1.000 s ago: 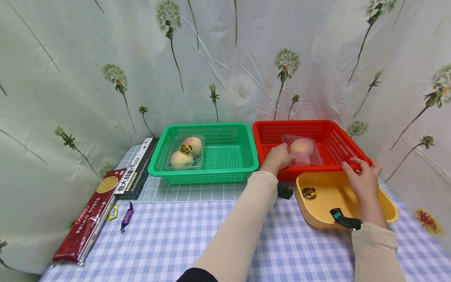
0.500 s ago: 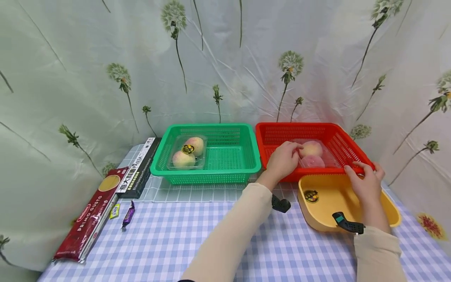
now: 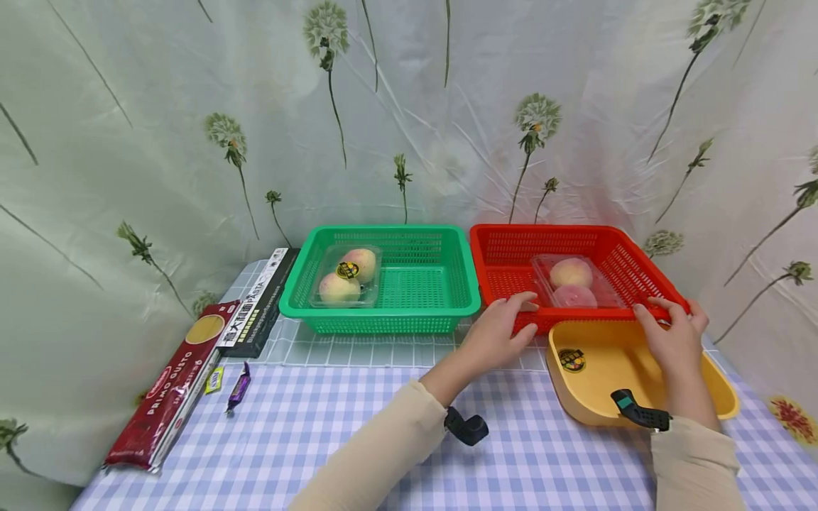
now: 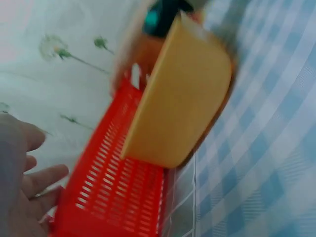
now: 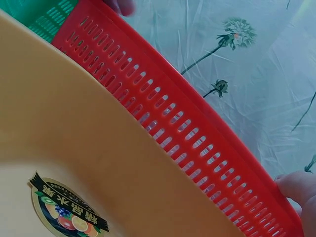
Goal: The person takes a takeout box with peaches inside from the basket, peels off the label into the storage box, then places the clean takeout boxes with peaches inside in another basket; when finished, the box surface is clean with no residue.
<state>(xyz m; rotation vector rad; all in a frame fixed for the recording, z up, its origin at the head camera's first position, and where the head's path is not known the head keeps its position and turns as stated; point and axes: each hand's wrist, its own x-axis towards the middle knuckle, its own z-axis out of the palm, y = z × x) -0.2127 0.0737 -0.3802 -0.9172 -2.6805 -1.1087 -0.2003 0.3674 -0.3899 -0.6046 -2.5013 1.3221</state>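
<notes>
We see the red basket (image 3: 549, 243) at the right, just beside the green basket (image 3: 409, 287) and just behind the yellow tub (image 3: 613, 362); a clear fruit pack (image 3: 573, 284) with two round fruits lies inside it, near the front wall; the right grip (image 3: 671, 341) holds the basket's rim at the front right corner, and in the right wrist view we find the thumb set on that rim; the left grip (image 3: 492, 337) is loose, fingers parted, holding nothing, near the front left of the same rim; whether a fingertip touches it, we cannot tell.

We judge the basket light and fairly stiff, a slotted plastic shell that may flex a little at the walls; its smooth rim could slide under a weak pinch, so we would take it by the lip on opposite sides; the pack looks thin and slick, and we expect its lid to dent and the fruits to bruise if squeezed; we would hold it low by its stiffer edges.
</notes>
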